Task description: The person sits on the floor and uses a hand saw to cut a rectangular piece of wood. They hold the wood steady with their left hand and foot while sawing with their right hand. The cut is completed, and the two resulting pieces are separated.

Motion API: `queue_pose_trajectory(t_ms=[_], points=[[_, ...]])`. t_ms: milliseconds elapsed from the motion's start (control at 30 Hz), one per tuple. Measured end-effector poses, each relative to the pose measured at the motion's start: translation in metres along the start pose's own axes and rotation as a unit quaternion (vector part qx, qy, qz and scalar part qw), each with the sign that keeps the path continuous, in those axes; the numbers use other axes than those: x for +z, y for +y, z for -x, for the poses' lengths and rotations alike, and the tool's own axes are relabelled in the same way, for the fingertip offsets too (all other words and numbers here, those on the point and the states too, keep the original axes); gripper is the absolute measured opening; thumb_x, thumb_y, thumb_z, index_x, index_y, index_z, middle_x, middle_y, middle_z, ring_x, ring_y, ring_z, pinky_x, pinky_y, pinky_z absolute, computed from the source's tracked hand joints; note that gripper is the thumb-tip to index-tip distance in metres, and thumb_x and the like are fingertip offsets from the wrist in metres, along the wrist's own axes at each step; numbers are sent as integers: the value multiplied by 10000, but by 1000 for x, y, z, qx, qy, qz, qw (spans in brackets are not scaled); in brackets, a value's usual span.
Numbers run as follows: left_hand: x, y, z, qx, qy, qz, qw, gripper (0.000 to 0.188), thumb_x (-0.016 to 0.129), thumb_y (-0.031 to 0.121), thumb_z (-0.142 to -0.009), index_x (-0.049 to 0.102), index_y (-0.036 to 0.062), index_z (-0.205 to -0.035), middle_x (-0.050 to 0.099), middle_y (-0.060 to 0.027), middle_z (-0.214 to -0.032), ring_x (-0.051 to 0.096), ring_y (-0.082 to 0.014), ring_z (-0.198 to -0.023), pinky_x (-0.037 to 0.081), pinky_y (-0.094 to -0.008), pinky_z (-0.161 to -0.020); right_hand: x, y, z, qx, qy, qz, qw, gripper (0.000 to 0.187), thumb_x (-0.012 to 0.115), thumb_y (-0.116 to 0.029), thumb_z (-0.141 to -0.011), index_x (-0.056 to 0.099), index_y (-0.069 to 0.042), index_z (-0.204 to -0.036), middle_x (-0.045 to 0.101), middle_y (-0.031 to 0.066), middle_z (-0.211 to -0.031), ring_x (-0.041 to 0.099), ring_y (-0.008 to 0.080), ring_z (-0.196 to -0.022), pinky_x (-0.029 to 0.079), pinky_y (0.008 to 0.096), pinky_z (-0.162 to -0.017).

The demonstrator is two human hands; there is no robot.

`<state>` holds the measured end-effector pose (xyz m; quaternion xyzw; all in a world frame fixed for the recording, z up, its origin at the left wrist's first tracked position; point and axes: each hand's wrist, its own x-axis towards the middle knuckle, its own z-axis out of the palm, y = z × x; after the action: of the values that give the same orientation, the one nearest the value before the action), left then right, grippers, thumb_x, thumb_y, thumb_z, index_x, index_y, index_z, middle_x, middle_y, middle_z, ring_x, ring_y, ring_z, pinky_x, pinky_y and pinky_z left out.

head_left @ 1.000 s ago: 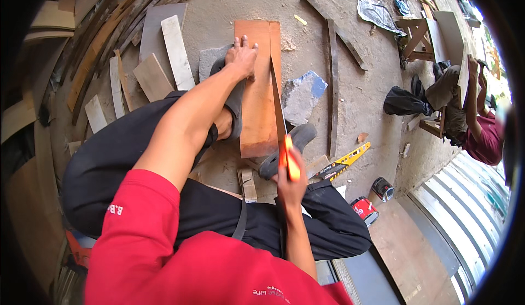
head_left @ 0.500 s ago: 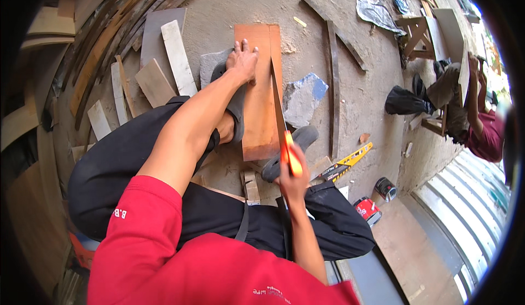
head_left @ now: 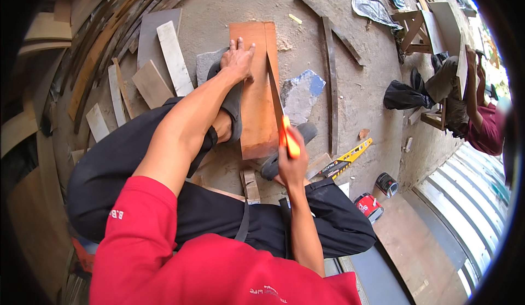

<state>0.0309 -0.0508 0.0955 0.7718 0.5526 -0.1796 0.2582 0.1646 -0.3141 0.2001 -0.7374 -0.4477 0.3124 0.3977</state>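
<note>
A reddish-brown wooden board (head_left: 256, 108) lies lengthwise before me, raised off the floor. My left hand (head_left: 238, 60) presses flat on its upper left part, fingers spread. A handsaw (head_left: 275, 86) runs along the board's right side, its blade tip at a cut line in the wood. My right hand (head_left: 292, 160) is closed around the saw's orange handle (head_left: 290, 141) just past the board's near right edge. My left foot, in a dark sandal (head_left: 234, 113), rests against the board's left edge. The other sandal (head_left: 301, 138) is at the right, under the saw.
A grey stone block (head_left: 299, 94) sits right of the board. Beyond are dark wood strips (head_left: 331, 81), a yellow saw-shaped sleeve (head_left: 347, 158) and cans (head_left: 369, 206). Planks (head_left: 175, 59) lie at the left. Another person (head_left: 476, 113) works at the far right.
The saw and my right hand have shifted slightly within the cut, drawn a little toward the left in the view. My left hand stays on the board; its fingers have spread slightly.
</note>
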Motion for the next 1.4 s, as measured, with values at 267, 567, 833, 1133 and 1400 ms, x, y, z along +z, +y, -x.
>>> queue_pose_trajectory(t_ms=[267,567,833,1133,1400], points=[[-6,5,-3,-8,-21,-24,999,1242,967,340,-537,284,193,-1564,165,-248,-1624,202,-486,-1476,423,-528,-1091,10,-8,-3,29,-8,-14,999,489,641,-47,-850,578,-100,-1331,680,219,-1106,717,344,-931,549,381,-763],[-11,8,0,-24,-46,-57,997,1197,944,353,-584,273,247,-1570,134,-212,-1643,200,-441,-1493,420,-510,-1097,-9,-7,-6,-2,-15,17,1000,465,655,-32,-832,610,-83,-1292,707,204,-1116,698,359,-1024,549,386,-855],[-11,7,-1,-16,-28,-60,998,1213,952,360,-564,281,257,-1569,167,-199,-1640,226,-427,-1489,429,-490,-1094,-37,-7,71,141,-36,-107,984,456,616,-35,-848,601,-71,-1303,632,201,-1302,637,336,-1176,498,381,-978],[-12,2,2,-10,-25,-49,998,1200,953,364,-562,299,255,-1562,169,-211,-1636,244,-434,-1480,430,-483,-1096,-41,-5,74,61,-36,-24,997,481,647,18,-801,614,-42,-1277,687,209,-1164,688,314,-1061,526,362,-929],[-3,-5,2,-4,3,-27,1000,1133,936,375,-592,342,238,-1547,177,-222,-1631,231,-434,-1485,420,-486,-1102,-13,3,39,38,-28,-3,999,482,608,42,-843,589,-46,-1316,672,176,-1214,686,256,-1009,534,339,-889]])
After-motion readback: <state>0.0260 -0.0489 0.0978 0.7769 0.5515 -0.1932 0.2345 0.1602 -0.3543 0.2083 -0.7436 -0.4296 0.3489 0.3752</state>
